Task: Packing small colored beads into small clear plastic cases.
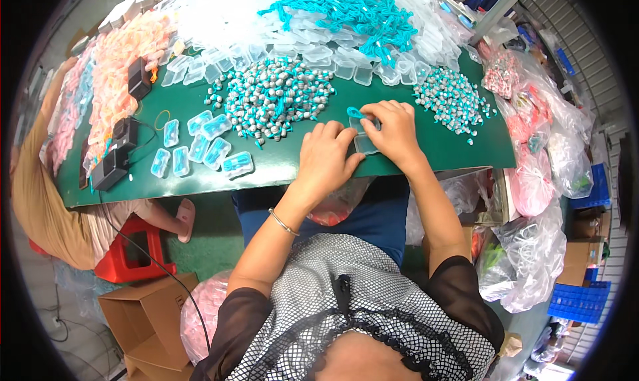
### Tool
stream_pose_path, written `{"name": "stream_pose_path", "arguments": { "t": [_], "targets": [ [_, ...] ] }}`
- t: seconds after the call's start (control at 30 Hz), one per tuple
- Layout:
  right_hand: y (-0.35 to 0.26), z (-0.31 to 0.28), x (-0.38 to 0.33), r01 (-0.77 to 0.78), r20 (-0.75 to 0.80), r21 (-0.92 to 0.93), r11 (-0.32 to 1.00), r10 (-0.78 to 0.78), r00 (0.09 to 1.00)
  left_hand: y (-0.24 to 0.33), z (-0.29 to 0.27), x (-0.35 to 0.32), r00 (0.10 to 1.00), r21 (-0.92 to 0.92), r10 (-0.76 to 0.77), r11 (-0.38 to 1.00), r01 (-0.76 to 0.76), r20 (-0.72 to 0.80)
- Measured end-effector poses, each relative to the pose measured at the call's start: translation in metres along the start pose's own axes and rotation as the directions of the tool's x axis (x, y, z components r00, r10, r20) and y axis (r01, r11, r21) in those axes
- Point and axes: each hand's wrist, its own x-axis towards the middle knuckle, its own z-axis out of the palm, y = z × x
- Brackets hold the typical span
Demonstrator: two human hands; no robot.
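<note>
At the front edge of the green table, my left hand grips the side of a small clear plastic box that stands open. Over the box, my right hand pinches a looped teal cord between thumb and fingers. Part of the box is hidden behind my fingers. Left of my hands lies a large heap of small grey-and-teal beads or earplugs. A smaller heap of similar pieces lies to the right. Several closed clear boxes with teal contents sit near the left front edge.
Teal cords and clear empty boxes are piled at the back of the table. Black devices with a cable stand on the left, by orange pieces. A co-worker is at the far left. Filled plastic bags line the right.
</note>
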Motion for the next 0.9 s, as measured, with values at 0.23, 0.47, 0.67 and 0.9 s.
{"name": "stream_pose_path", "arguments": {
  "t": [0.23,0.47,0.67,0.9],
  "targets": [
    [0.005,-0.032,-0.022,0.181,0.022,0.099,0.978,-0.184,0.983,-0.001,-0.001,0.000,0.999,-0.040,0.011,0.999,-0.012,-0.031],
    [0.007,-0.023,-0.022,0.189,0.107,0.148,0.971,-0.206,0.973,-0.003,0.001,0.001,1.000,-0.031,0.004,1.000,-0.005,-0.028],
    [0.004,-0.026,-0.021,0.101,0.097,0.232,0.967,-0.126,0.987,-0.011,-0.011,0.002,0.983,-0.035,0.029,0.999,-0.036,-0.180],
    [0.016,-0.026,-0.034,-0.064,-0.040,0.371,0.926,0.085,0.996,-0.041,-0.012,0.018,0.953,0.386,0.002,0.915,0.121,-0.304]
  ]
}}
